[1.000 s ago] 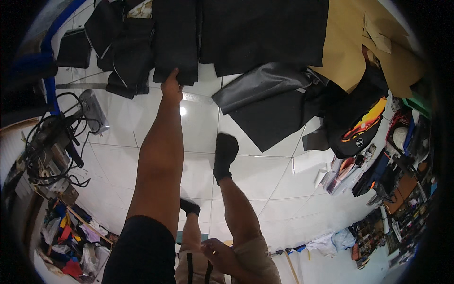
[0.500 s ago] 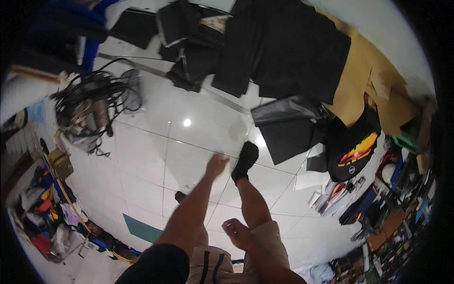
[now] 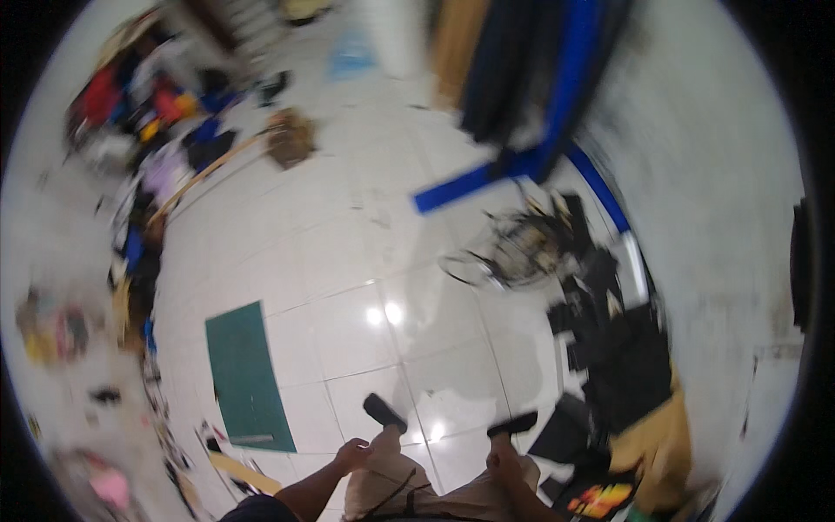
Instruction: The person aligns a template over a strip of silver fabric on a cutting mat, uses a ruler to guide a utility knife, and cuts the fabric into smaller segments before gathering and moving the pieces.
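My left hand [image 3: 354, 454] hangs beside my left knee, fingers loosely apart and nothing visible in them. In front of my right leg is my right hand [image 3: 503, 454], its fingers too smeared to read. Both my feet, in black socks [image 3: 384, 412], are on the white tiled floor [image 3: 348, 339]. A green cutting mat [image 3: 246, 370] lies flat on the left, the nearest thing to my left hand apart from my leg. Along its near edge rests a pale ruler-like strip [image 3: 252, 438].
Black sheets [image 3: 626, 365] and brown paper [image 3: 661, 435] lie along the right wall. Beyond them sits a tangle of cables [image 3: 526, 248] beside a blue frame [image 3: 470, 184]. Cloth heaps [image 3: 174, 113], a wooden stick [image 3: 209, 177] and a brown box [image 3: 290, 137] occupy the far left.
My view has swung left, bringing the green mat and the blue frame further in and shifting the black sheets to the right. My left hand has drawn back from low in front to my knee.
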Demonstrator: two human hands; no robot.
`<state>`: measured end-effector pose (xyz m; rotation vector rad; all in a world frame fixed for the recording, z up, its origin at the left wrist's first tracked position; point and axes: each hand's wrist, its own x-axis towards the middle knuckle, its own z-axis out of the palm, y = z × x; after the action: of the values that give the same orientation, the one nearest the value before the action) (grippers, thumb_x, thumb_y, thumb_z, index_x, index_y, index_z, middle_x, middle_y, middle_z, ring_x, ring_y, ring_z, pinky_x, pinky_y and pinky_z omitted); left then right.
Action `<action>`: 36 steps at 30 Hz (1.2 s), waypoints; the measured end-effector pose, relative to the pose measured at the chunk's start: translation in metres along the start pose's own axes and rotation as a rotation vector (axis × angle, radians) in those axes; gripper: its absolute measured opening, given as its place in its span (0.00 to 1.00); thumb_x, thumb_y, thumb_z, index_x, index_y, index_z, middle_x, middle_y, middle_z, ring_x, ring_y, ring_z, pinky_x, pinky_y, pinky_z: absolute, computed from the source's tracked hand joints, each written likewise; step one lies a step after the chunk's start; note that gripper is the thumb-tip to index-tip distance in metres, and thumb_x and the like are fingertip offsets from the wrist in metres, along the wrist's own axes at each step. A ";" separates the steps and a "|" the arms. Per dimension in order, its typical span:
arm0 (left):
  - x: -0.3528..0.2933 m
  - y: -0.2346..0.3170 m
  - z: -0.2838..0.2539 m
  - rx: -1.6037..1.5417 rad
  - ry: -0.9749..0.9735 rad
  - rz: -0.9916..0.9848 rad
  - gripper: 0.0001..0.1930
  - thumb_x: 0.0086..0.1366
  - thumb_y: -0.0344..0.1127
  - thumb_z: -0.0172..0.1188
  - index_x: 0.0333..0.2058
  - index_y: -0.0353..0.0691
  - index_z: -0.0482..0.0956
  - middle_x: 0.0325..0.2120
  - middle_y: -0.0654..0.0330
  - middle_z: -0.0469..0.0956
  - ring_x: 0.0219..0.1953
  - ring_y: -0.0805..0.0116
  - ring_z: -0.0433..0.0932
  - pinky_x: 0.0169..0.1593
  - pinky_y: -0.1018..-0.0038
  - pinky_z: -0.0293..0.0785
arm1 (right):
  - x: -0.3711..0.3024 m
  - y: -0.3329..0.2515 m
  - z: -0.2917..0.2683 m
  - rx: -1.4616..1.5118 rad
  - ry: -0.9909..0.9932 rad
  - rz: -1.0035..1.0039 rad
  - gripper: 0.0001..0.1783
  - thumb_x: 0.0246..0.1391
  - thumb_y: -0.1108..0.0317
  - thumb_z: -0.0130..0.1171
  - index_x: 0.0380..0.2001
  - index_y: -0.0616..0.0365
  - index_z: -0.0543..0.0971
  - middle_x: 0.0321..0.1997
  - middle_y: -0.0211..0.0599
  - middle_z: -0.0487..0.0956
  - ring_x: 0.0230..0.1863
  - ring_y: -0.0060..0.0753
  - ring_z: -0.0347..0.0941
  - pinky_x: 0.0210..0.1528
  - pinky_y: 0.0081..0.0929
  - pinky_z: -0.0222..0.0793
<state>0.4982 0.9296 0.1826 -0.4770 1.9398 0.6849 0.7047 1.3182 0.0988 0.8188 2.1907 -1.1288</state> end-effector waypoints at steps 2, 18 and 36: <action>-0.011 -0.062 -0.042 -0.117 0.055 0.048 0.27 0.62 0.51 0.66 0.51 0.35 0.75 0.37 0.52 0.82 0.39 0.63 0.81 0.41 0.66 0.80 | -0.015 -0.036 -0.020 -0.130 0.004 -0.137 0.21 0.51 0.52 0.61 0.36 0.60 0.79 0.34 0.50 0.82 0.42 0.54 0.79 0.45 0.45 0.74; -0.081 -0.303 -0.171 -0.733 0.273 -0.536 0.21 0.54 0.48 0.69 0.38 0.36 0.80 0.28 0.53 0.81 0.28 0.62 0.80 0.32 0.64 0.77 | 0.134 -0.290 -0.026 -0.291 -0.410 -0.113 0.16 0.58 0.57 0.60 0.43 0.56 0.77 0.36 0.35 0.79 0.33 0.31 0.73 0.33 0.34 0.71; -0.058 -0.152 -0.289 -1.458 0.419 -0.703 0.23 0.60 0.48 0.66 0.41 0.31 0.80 0.28 0.52 0.81 0.27 0.64 0.80 0.27 0.70 0.77 | 0.489 -1.028 0.090 -0.198 -0.149 -0.522 0.12 0.61 0.58 0.57 0.38 0.55 0.74 0.28 0.31 0.75 0.24 0.23 0.72 0.20 0.22 0.67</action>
<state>0.4185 0.6293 0.2987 -2.1709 1.1074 1.4892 -0.3451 0.8957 0.2470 0.0684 2.4040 -1.1326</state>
